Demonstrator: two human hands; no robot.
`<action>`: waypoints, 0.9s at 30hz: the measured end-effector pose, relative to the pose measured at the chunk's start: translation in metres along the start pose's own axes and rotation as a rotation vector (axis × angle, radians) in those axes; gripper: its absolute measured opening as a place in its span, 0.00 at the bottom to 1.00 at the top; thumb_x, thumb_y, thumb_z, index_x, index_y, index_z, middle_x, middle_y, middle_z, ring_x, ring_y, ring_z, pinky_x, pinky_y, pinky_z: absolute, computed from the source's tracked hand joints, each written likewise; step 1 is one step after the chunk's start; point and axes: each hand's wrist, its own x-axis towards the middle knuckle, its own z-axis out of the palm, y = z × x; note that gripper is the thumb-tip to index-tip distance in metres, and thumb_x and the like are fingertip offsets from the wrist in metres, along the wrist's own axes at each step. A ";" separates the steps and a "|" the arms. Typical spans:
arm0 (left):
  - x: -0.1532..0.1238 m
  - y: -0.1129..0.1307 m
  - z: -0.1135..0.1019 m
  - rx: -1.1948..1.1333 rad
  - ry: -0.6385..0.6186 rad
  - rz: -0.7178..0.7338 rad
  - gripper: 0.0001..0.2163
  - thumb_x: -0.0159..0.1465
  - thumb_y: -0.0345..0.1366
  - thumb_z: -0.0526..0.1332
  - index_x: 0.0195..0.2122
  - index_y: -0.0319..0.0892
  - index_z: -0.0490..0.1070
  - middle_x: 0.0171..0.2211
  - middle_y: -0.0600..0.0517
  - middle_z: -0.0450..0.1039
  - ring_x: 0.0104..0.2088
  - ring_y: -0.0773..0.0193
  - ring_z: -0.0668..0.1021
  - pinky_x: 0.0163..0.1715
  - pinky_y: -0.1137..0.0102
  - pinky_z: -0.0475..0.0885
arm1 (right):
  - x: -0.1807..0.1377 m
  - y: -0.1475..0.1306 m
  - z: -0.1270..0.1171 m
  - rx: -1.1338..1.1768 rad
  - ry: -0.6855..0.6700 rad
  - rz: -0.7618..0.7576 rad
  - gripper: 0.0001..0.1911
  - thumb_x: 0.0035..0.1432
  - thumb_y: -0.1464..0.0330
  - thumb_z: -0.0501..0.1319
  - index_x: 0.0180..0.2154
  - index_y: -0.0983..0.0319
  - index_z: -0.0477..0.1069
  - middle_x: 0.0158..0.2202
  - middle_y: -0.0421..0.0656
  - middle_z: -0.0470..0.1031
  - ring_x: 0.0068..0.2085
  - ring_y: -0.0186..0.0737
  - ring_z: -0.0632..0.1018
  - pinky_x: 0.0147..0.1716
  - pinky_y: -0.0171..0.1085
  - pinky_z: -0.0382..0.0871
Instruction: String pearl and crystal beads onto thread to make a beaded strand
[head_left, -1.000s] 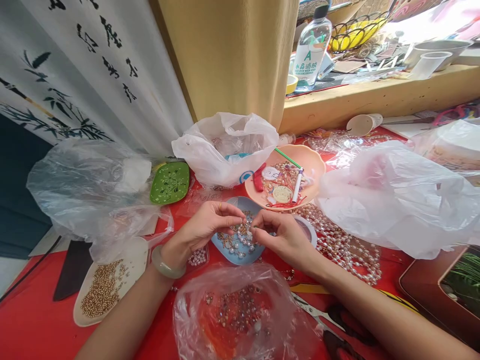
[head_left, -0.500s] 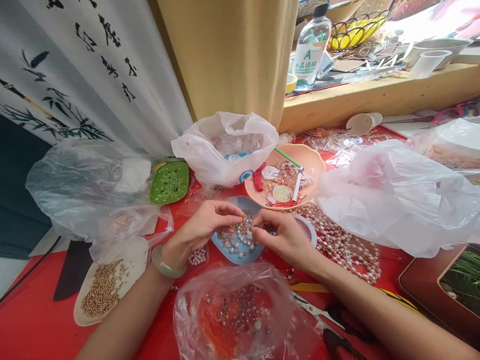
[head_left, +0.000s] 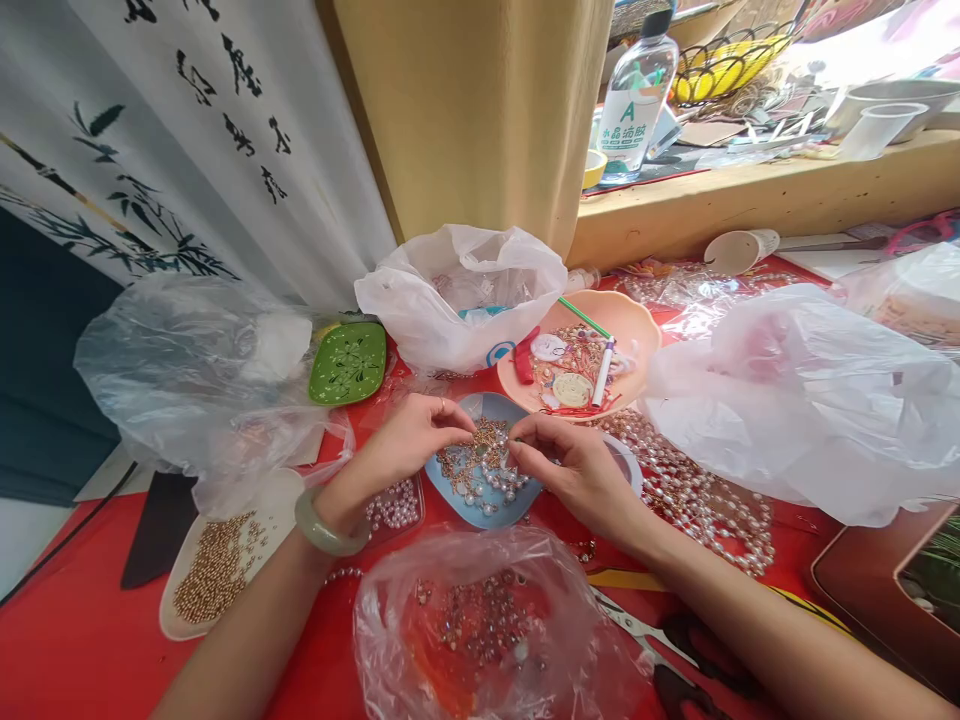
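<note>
1. Taking the clock from the middle of the blue dish (head_left: 489, 405), with twelve on its far side, we have our left hand (head_left: 426, 437) at ten o'clock and our right hand (head_left: 562, 462) at three.
2. Our left thumb and forefinger come close together over the dish; we cannot tell whether anything is pinched between them. Our right thumb and forefinger also nearly meet, with a dark speck at the tips too small to identify.
3. The pearl beads (head_left: 490, 490) lie mostly toward five and six o'clock in the dish, the gold beads (head_left: 454, 468) toward nine and twelve.
4. We judge both kinds light, hard and smooth, apt to roll or slip from a loose pinch. The pearl finish may scratch, so soft fingertip pads on opposite sides of a single bead should serve best.
5. If we must shift the dish, its rim is the place to grip; it looks light and fairly stiff, and tilting could spill beads.
6. Nearby sit the peach plate (head_left: 636, 318) at one o'clock, the scissors (head_left: 637, 628) at five, and the clear bag (head_left: 382, 625) at six.
</note>
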 end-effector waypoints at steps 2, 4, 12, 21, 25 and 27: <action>0.001 -0.005 -0.001 0.192 0.018 0.051 0.05 0.52 0.30 0.59 0.27 0.40 0.75 0.26 0.50 0.76 0.27 0.63 0.74 0.30 0.70 0.67 | 0.001 0.000 0.000 0.012 0.000 0.007 0.05 0.54 0.70 0.54 0.28 0.62 0.66 0.23 0.38 0.68 0.25 0.30 0.68 0.24 0.30 0.61; 0.001 -0.010 0.000 0.352 0.034 0.099 0.07 0.52 0.28 0.59 0.26 0.42 0.76 0.26 0.50 0.76 0.27 0.62 0.74 0.30 0.69 0.66 | 0.001 0.000 0.000 0.020 -0.001 0.020 0.05 0.54 0.70 0.54 0.28 0.62 0.66 0.23 0.38 0.67 0.25 0.30 0.68 0.24 0.30 0.61; 0.002 -0.017 0.008 0.591 0.037 0.198 0.10 0.52 0.26 0.57 0.29 0.44 0.77 0.29 0.49 0.76 0.32 0.58 0.74 0.35 0.67 0.65 | 0.000 -0.001 0.000 0.027 -0.010 0.045 0.05 0.54 0.70 0.54 0.28 0.63 0.66 0.23 0.38 0.67 0.24 0.30 0.68 0.24 0.31 0.62; -0.001 -0.009 0.015 0.810 0.009 0.148 0.08 0.56 0.30 0.56 0.31 0.43 0.76 0.31 0.48 0.75 0.35 0.57 0.73 0.35 0.66 0.65 | 0.000 0.001 0.000 0.015 -0.008 0.018 0.04 0.53 0.70 0.55 0.28 0.63 0.66 0.23 0.38 0.68 0.25 0.31 0.69 0.24 0.30 0.62; -0.001 -0.012 0.015 0.819 0.007 0.151 0.09 0.56 0.30 0.55 0.31 0.42 0.75 0.31 0.47 0.74 0.36 0.56 0.73 0.35 0.65 0.65 | 0.000 0.002 0.000 0.032 -0.014 0.019 0.04 0.54 0.70 0.54 0.28 0.63 0.66 0.23 0.38 0.68 0.25 0.30 0.68 0.24 0.30 0.62; -0.001 -0.012 0.015 0.813 0.023 0.151 0.09 0.56 0.30 0.55 0.30 0.41 0.75 0.31 0.46 0.74 0.36 0.55 0.73 0.35 0.65 0.65 | 0.001 0.002 0.000 0.041 -0.016 0.017 0.05 0.54 0.69 0.55 0.28 0.63 0.66 0.23 0.38 0.67 0.25 0.30 0.68 0.24 0.30 0.62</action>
